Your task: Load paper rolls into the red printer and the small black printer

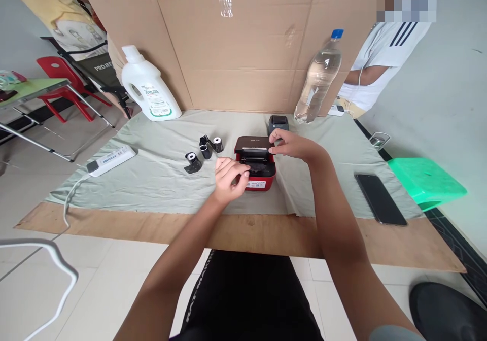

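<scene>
A small red and black thermal printer (255, 183) sits on the cloth with its dark lid (254, 143) raised, showing the black paper bay. My left hand (229, 177) is at the printer's left side, fingers bent and fingertips at the edge of the bay; whether it pinches something small there is hidden. At the lid's right edge, my right hand (292, 144) has thumb and fingers around the corner. Several small paper rolls with black outer wraps (193, 163) lie left of the printer. Behind my right hand stands a small dark grey device (278, 123).
A white detergent bottle (150, 87) and a clear water bottle (320, 77) stand before a cardboard screen (236, 57). A power strip (111, 160) lies left, a phone (380, 199) right. A green stool (426, 181) stands beyond the table. Two people are behind the screen.
</scene>
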Demonstrator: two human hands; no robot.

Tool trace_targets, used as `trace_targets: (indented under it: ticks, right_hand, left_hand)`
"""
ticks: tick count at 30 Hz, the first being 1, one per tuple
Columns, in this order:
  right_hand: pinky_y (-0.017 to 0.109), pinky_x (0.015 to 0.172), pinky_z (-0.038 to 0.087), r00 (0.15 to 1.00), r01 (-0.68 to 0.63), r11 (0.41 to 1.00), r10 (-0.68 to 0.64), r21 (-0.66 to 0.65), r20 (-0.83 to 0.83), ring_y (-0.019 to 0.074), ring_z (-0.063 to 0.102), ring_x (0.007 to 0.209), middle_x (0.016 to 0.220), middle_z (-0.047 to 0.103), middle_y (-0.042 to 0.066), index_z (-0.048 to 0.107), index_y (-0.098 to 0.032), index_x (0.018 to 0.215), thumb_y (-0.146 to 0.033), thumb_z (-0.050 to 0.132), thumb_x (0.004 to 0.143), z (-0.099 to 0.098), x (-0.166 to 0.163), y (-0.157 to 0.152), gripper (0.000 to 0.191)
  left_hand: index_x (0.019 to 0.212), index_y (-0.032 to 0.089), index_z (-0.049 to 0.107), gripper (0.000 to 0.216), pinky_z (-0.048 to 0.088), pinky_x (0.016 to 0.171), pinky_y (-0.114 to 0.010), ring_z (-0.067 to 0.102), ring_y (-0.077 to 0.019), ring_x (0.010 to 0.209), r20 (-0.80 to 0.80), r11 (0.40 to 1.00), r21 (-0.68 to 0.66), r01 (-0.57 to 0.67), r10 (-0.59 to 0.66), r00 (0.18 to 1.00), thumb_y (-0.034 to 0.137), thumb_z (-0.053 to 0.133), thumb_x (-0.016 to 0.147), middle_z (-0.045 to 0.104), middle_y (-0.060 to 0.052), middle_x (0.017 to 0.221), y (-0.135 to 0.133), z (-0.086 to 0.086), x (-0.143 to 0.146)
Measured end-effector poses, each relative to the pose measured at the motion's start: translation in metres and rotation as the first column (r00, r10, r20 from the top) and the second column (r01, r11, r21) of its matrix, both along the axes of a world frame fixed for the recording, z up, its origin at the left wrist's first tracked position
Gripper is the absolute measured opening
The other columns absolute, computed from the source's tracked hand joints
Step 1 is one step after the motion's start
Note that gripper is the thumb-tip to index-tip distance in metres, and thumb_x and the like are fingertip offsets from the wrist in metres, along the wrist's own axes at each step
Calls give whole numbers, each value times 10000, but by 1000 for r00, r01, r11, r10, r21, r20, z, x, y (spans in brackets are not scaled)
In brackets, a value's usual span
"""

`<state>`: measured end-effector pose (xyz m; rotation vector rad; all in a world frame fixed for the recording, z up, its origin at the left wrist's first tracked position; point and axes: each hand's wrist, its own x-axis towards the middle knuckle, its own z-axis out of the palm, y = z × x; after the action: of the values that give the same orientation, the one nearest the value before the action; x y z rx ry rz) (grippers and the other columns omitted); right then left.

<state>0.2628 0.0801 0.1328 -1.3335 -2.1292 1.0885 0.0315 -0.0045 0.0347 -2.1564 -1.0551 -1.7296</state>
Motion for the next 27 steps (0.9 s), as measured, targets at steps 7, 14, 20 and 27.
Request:
trace_targets:
  ticks: [7, 14, 20, 27]
  right_hand:
    - [368, 737, 598, 998, 20, 994, -14, -108, 54, 229, 701, 907, 1324, 653, 112, 592, -260, 1285, -310, 781, 786, 3, 1, -2, 536]
    - [327, 696, 572, 990, 116, 993, -117, -25, -84, 153, 697, 780, 1381, 630, 84, 561, -263, 1285, -327, 654, 911, -11, -3, 10, 391]
    - [341, 699, 540, 986, 163, 986, -161, 40, -44, 142, 660, 683, 1192, 679, 34, 557, -280, 1202, -395, 613, 945, -17, -8, 16, 287]
    - [367, 697, 517, 987, 154, 986, -152, 59, -49, 191, 687, 713, 1069, 690, 33, 582, -253, 1092, -480, 587, 953, -14, -9, 15, 266]
  left_hand:
    - [1122, 231, 681, 314, 449, 903, -429, 620, -236, 893, -48, 981, -195, 5, -15, 999, 463, 643, 913, 656, -52, 901, 4, 5, -6]
    - [1325, 227, 612, 442, 436, 1087, -465, 561, -287, 1223, -16, 918, -397, 4, -11, 1000, 343, 668, 903, 642, -117, 1291, 11, 2, 1]
    - [1185, 271, 713, 265, 356, 1191, -559, 478, -314, 1403, -42, 873, -488, 13, -38, 998, 330, 645, 936, 597, -82, 1496, 12, -1, -1]
    - [1254, 306, 730, 326, 295, 1214, -654, 388, -351, 1498, -79, 807, -587, 60, -131, 988, 371, 680, 939, 598, -77, 1519, 25, 2, -11]
